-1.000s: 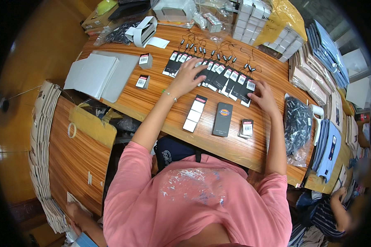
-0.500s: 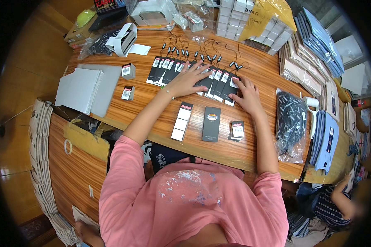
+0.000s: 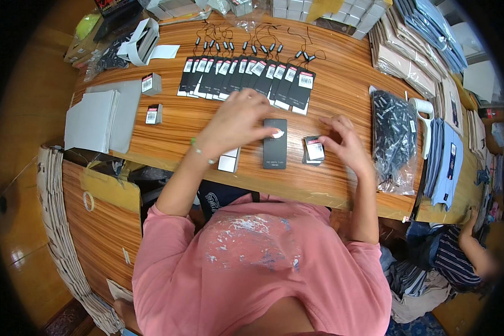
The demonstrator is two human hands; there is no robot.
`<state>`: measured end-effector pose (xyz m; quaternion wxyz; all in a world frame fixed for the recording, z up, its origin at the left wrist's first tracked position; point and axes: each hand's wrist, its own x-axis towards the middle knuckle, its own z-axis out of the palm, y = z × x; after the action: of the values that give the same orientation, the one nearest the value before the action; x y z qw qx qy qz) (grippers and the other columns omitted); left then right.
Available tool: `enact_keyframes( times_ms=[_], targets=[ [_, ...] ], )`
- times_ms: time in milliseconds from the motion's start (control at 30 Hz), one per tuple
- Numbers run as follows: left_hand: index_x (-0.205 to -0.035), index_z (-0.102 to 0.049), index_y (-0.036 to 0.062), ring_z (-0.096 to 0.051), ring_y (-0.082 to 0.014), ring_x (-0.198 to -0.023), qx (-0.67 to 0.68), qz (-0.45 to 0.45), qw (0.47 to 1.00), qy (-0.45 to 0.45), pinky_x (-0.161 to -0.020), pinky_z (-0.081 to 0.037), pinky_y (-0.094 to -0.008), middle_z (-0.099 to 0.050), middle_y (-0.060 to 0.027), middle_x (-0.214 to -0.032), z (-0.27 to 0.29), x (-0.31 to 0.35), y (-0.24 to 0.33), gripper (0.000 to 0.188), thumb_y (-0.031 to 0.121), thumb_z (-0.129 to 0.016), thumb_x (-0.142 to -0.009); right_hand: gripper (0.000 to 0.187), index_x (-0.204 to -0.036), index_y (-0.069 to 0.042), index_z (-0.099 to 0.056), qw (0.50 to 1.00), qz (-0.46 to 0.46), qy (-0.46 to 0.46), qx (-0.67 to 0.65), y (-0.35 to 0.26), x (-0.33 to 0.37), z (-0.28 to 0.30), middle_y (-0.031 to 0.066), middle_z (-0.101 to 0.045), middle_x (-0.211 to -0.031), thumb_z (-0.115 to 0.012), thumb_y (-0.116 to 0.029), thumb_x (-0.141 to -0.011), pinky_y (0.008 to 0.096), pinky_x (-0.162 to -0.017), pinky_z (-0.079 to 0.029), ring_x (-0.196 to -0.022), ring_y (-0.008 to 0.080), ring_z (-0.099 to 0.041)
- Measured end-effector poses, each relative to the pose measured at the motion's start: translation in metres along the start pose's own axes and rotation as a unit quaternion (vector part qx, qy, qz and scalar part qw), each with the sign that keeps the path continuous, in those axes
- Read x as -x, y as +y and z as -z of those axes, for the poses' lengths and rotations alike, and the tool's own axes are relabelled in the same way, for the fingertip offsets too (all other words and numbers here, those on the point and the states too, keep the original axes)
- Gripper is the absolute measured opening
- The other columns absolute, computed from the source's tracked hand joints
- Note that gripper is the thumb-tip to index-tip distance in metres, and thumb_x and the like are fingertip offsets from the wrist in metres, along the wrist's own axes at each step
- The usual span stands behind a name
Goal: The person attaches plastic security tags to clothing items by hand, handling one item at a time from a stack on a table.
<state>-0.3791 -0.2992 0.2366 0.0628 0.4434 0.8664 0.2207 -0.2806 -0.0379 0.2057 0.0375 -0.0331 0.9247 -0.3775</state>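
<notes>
A fanned row of black hang tags [image 3: 224, 78] with barcode labels and black strings lies across the middle of the table. My left hand [image 3: 235, 120] is just in front of the row, fingers apart and bent. Its thumb overlaps a stack of long black tags [image 3: 275, 151], though contact is uncertain. Partly hidden beneath this hand is a long tag strip with white labels [image 3: 228, 162]. My right hand [image 3: 346, 144] is open beside a small stack of barcode cards [image 3: 314, 150], its thumb and fingertips close to the cards' right edge.
Two small card stacks [image 3: 151, 84] and white sheets [image 3: 91, 123] are at left. On the right lie a plastic bag of black string fasteners [image 3: 395, 140], a white tape dispenser [image 3: 423, 126] and folded garments [image 3: 445, 162]. White boxes [image 3: 330, 17] line the back. Another person sits far right.
Both hands have left the row of tags and come back toward me, left to the long black tags, right to the small card stack. The whole view has shifted slightly.
</notes>
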Motion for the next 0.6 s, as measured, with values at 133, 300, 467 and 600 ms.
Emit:
enact_keyframes(
  times_ms=[133,300,467,600],
  targets=[
    [-0.094,-0.063,0.0069,-0.048,-0.0221,-0.095,-0.102,0.014,0.994,0.025,-0.088,-0.03,-0.0371,-0.057,-0.0042,-0.096,-0.033,0.0,0.009,0.054,0.043,-0.072,-0.056,0.04,-0.104,-0.006,-0.061,0.997,0.06,0.004,0.047,0.004,0.006,-0.011,0.0105,-0.054,-0.095,-0.07,-0.018,-0.066,0.0348,-0.084,-0.039,-0.093,0.0275,-0.048],
    [-0.092,-0.064,0.0092,-0.048,-0.019,-0.095,-0.076,0.052,0.995,0.047,-0.084,-0.031,-0.0348,-0.06,-0.0004,-0.093,-0.039,0.006,0.008,0.051,0.041,-0.074,-0.054,0.032,-0.097,-0.004,-0.063,0.999,0.033,0.013,-0.041,0.015,0.009,-0.019,0.0099,-0.054,-0.09,-0.071,-0.011,-0.066,0.0332,-0.078,-0.041,-0.088,0.0259,-0.05],
    [-0.092,-0.062,0.0091,-0.047,-0.0197,-0.098,-0.071,0.046,0.991,0.102,-0.085,-0.031,-0.0347,-0.059,-0.0005,-0.097,-0.042,0.011,0.01,0.052,0.041,-0.074,-0.052,0.029,-0.095,-0.002,-0.063,0.995,-0.011,0.027,-0.098,0.011,0.01,-0.02,0.0048,-0.05,-0.078,-0.071,-0.006,-0.067,0.0273,-0.063,-0.039,-0.072,0.016,-0.047],
    [-0.094,-0.059,0.0069,-0.053,-0.0176,-0.084,-0.052,0.039,0.987,0.149,-0.076,-0.037,-0.0301,-0.06,-0.0028,-0.088,-0.04,0.013,0.012,0.047,0.03,-0.077,-0.057,0.023,-0.093,-0.001,-0.063,0.969,-0.067,0.048,-0.234,0.03,0.011,-0.038,-0.0024,-0.046,-0.065,-0.069,-0.006,-0.071,0.0225,-0.054,-0.034,-0.06,0.0075,-0.04]
  ],
)
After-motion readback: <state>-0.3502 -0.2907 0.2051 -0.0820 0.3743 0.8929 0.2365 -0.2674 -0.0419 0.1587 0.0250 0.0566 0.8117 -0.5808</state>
